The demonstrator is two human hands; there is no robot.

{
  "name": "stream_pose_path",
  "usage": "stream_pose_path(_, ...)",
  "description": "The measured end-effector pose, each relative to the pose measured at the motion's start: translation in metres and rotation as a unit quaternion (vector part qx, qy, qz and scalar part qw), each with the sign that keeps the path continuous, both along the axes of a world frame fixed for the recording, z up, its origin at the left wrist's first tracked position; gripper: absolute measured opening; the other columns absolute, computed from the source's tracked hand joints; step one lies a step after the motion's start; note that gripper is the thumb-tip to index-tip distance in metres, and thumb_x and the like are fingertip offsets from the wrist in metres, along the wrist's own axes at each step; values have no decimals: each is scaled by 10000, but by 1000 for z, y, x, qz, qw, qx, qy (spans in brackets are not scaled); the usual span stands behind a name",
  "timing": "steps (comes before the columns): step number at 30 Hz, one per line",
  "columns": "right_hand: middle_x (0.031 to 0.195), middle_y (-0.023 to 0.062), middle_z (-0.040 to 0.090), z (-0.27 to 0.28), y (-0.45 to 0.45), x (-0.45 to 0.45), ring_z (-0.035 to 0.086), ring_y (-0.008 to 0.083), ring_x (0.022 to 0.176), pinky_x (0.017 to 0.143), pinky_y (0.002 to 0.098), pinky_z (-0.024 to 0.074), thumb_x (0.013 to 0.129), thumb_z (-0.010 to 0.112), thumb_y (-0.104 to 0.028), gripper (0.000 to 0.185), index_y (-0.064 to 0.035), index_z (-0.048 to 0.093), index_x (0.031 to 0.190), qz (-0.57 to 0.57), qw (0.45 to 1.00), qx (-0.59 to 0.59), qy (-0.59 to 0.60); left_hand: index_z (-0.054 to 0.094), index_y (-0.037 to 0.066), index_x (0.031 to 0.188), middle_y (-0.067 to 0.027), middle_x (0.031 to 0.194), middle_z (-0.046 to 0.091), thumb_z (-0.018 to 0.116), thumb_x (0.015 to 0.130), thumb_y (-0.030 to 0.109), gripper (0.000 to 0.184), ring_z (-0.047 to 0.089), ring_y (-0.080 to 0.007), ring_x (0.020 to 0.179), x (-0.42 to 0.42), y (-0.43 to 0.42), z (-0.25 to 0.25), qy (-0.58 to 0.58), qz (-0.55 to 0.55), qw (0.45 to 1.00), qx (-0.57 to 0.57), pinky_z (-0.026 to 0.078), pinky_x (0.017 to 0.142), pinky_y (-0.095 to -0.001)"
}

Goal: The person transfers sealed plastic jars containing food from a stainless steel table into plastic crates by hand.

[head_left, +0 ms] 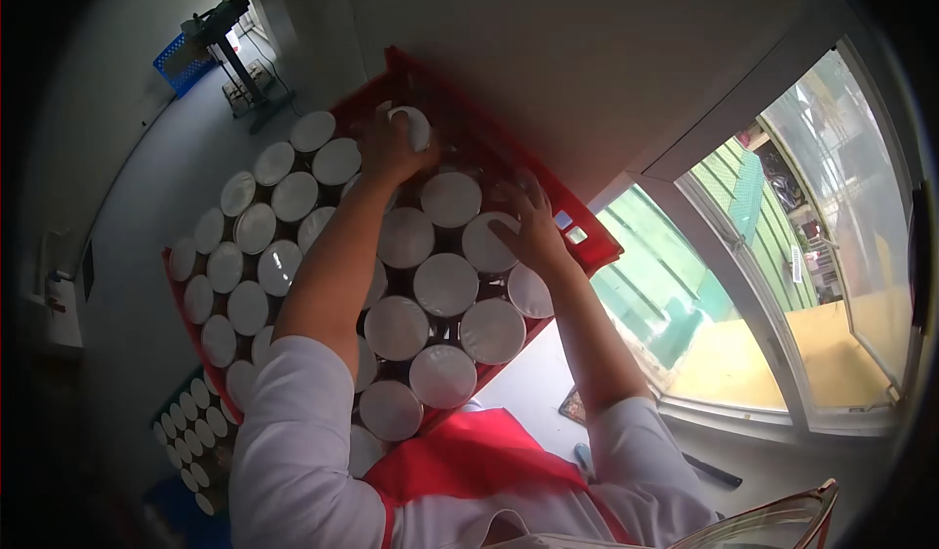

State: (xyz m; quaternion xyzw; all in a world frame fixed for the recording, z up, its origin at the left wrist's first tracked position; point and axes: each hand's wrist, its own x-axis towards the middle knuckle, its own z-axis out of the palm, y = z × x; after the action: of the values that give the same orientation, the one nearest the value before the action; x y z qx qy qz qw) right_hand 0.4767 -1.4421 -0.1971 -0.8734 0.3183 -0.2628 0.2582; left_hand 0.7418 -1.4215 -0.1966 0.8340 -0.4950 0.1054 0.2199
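Left hand grips a plain white-lidded jar above the red crate.

The left hand grasps a white-lidded jar near the far wall of a red crate. The right hand, fingers spread, is at the lid of another jar. Rows of jars with white lids fill the crate. More lidded jars stand in a green crate at lower left. A blue basket is beyond, a window at right.
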Motion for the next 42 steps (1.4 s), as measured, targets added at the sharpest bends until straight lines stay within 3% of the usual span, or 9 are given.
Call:
stream_pose_path(6,1390,197,310,-13,0,-118,339,362,1273,1005,422,364,761,661,-117,459,-138,510,1194,-117,992,52,-20,407,103,1293,-208,1358,341,525,707,676,828,327,-387,1261,-4,-9,-26,93,-18,970,222,256,989,-593)
stream_pose_path(10,1382,157,339,-18,-4,-149,397,331,1238,968,404,399,781,649,-108,420,-114,515,1178,-173,967,165,-91,374,166,1331,-197,1375,324,406,822,624,685,299,-378,1279,6,-3,-21,172,-56,954,240,210,997,-632)
stream_pose_path(16,1324,166,408,-2,-4,-82,432,336,1204,921,393,426,781,626,-99,388,-104,526,1156,-81,989,34,-120,282,189,1392,-214,1418,234,388,882,542,628,226,-382,1314,-6,60,-4,102,-18,988,115,196,972,-676)
stream_pose_path(22,1327,132,410,53,46,32,468,282,1165,897,372,429,815,588,-71,379,-53,501,1183,105,980,64,-159,301,221,1371,-187,1454,133,494,839,506,634,240,-391,1304,-18,272,46,61,-6,996,-66,220,974,-651)
stream_pose_path(26,1347,135,387,82,112,131,448,263,1189,901,370,435,879,508,-69,389,-39,449,1262,311,936,-7,-165,403,183,1315,-167,1442,180,581,842,363,536,212,-383,1317,-43,503,58,50,209,966,-144,232,1024,-567)
stream_pose_path(28,1316,157,416,78,197,215,458,258,1167,896,361,443,916,477,-107,416,7,383,1305,400,897,88,-163,437,192,1289,-174,1431,206,623,826,277,507,234,-376,1308,-113,688,57,15,404,877,-260,243,1023,-548)
stream_pose_path(33,1324,120,423,102,478,251,458,231,1146,886,345,430,885,509,-70,379,-31,438,1255,653,731,142,-137,481,156,1247,-179,1390,292,656,789,330,520,283,-383,1271,-377,931,69,-239,779,560,-149,285,980,-522)
stream_pose_path(39,1278,156,453,73,843,97,411,312,1219,961,383,367,780,623,-59,410,-50,494,1169,891,444,85,-34,391,263,1321,-156,1451,189,669,731,427,672,172,-389,1325,-719,1004,86,-133,990,49,28,166,989,-646)
stream_pose_path(42,1281,204,428,70,985,-53,389,372,1212,1003,423,333,757,657,-91,483,-62,467,1200,968,237,-11,-75,338,272,1356,-160,1466,157,700,679,488,797,115,-389,1348,-823,986,99,11,997,-79,6,131,989,-671)
